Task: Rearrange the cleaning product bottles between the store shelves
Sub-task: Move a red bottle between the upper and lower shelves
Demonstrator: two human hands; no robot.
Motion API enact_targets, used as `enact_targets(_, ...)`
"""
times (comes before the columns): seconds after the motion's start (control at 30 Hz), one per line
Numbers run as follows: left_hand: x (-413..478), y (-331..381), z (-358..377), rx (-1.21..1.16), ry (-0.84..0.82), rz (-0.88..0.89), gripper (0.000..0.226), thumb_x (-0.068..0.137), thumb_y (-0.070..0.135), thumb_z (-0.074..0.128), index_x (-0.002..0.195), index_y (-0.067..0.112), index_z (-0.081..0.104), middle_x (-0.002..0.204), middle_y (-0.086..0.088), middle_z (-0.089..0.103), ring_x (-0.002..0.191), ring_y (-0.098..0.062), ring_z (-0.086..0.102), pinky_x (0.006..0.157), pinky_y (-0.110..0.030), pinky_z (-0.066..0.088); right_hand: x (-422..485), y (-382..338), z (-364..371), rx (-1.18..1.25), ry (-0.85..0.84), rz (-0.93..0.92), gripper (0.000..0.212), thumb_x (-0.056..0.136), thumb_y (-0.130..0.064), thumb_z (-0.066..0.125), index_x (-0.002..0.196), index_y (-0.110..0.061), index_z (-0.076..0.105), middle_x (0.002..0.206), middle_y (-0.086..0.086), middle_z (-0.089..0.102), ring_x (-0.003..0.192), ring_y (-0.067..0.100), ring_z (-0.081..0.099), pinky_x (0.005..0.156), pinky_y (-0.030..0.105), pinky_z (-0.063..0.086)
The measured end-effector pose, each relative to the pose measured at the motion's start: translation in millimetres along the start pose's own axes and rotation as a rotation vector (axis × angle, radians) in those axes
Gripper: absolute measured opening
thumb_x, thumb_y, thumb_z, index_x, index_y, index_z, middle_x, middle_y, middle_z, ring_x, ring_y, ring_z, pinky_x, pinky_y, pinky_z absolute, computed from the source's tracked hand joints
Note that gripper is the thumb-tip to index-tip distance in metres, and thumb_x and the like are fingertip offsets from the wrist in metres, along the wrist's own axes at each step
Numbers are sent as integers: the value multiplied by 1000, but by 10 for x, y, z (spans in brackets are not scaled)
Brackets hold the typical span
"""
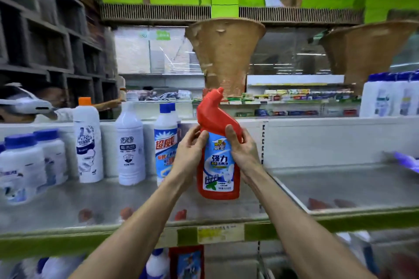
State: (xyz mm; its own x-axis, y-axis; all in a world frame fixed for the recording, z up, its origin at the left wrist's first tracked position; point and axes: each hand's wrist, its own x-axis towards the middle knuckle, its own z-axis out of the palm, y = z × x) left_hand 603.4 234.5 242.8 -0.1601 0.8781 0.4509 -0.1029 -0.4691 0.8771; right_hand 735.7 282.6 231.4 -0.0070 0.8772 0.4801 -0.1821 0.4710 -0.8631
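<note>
Both forearms rise from six o'clock; the left hand [190, 149] and right hand [243, 152] grip a red bottle [218, 165] upright at centre, fingers curled round its sides, over the shelf [113, 206]; white bottles [130, 142] stand at nine o'clock

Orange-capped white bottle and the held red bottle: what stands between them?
Head view: left of the red bottle stand a blue-capped bottle, another behind it, then a white-capped white bottle, on the shelf.

The left hand [191, 148] hides part of the blue-white bottle [165, 142]; lower-shelf bottles [157, 264] are cut by the bottom edge.
</note>
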Motion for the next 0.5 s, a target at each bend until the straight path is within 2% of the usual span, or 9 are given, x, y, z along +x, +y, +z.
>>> enact_targets(0.1,90,-78,-19,15,29,-6,31,100,20,55,131,19,54,115,-4,70,85,-2,72,69,-18,58,101,84,12,-16,-13,3,65,60,-72,70,103,-22,63,98,8,78,88,25,77,81,47,63)
enact_targets(0.2,99,-147,-26,42,59,7,22,101,23,53,122,28,53,109,4,69,82,4,71,70,-15,57,151,133,9,-21,-40,6,64,64,-67,68,107,-20,62,100,8,78,89,23,77,81,43,63)
enact_targets(0.27,81,-180,-30,58,58,17,25,101,22,54,125,28,53,111,4,70,83,5,71,72,-16,57,161,148,1,-24,-59,17,61,69,-64,68,111,-20,62,103,8,77,91,22,77,84,45,62)
enact_targets(0.37,-32,-195,-93,166,42,40,38,98,21,59,136,24,52,118,3,69,97,-1,69,80,-22,58,152,183,-26,-105,-48,19,60,77,-66,70,116,-21,59,109,5,75,96,20,75,89,46,61)
enact_targets(0.43,-170,-191,-173,250,94,110,35,97,20,61,132,21,57,120,3,68,105,-7,65,86,-24,56,64,193,-53,-189,13,-35,64,76,-67,70,122,-25,56,113,0,72,102,16,72,89,40,60)
enact_targets(0.5,-375,-178,-273,223,142,173,20,97,18,60,117,21,64,109,5,70,100,-14,64,85,-26,54,-134,181,-81,-167,93,-116,51,85,-53,71,123,-23,55,111,-5,70,101,7,69,84,28,58)
